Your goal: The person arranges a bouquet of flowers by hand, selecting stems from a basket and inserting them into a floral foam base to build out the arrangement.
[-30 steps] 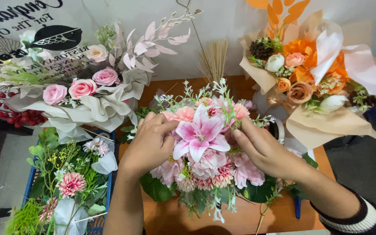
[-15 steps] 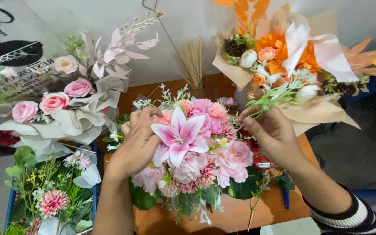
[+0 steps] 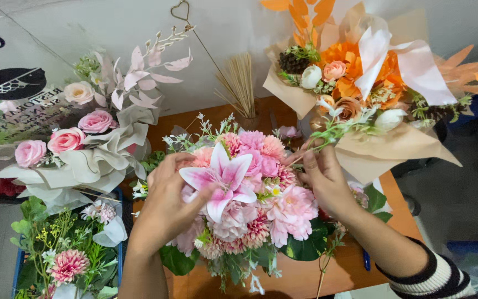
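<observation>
Centre of frame: one dense round bouquet of pink artificial flowers with green leaves (image 3: 261, 221), over one brown wooden tabletop (image 3: 300, 277). One large pink-and-white lily bloom (image 3: 222, 180) on top, left of centre.

Left hand (image 3: 164, 207): pressed against left flank of pink bouquet, fingers curled inward beside the lily; clasping the flower mass, exact grasp partly hidden by petals.

Right hand (image 3: 325, 180): right of bouquet, centre-right of frame. Fingertips pinched on one thin green leafy sprig with small white buds (image 3: 341, 124), sprig slanting up toward upper right, well above the pink blooms. Striped black-and-white sleeve cuff (image 3: 435, 277) at lower right.

Count of other arrangements: three.
- Upper right: one orange-and-cream bouquet wrapped in tan paper (image 3: 360, 88), just behind the right hand.
- Left: one bouquet of pink roses in grey-white wrapping (image 3: 78, 149); four pink roses visible, one cream rose above them.
- Lower left: one bunch of green stems with a single pink dahlia-like bloom (image 3: 67, 257), set in a blue crate.

Upper centre: one bundle of pale straw-coloured sticks (image 3: 242, 83), upright at back edge of table. One thin wire pick topped with a heart loop (image 3: 182, 11) beside it, slanting.
</observation>
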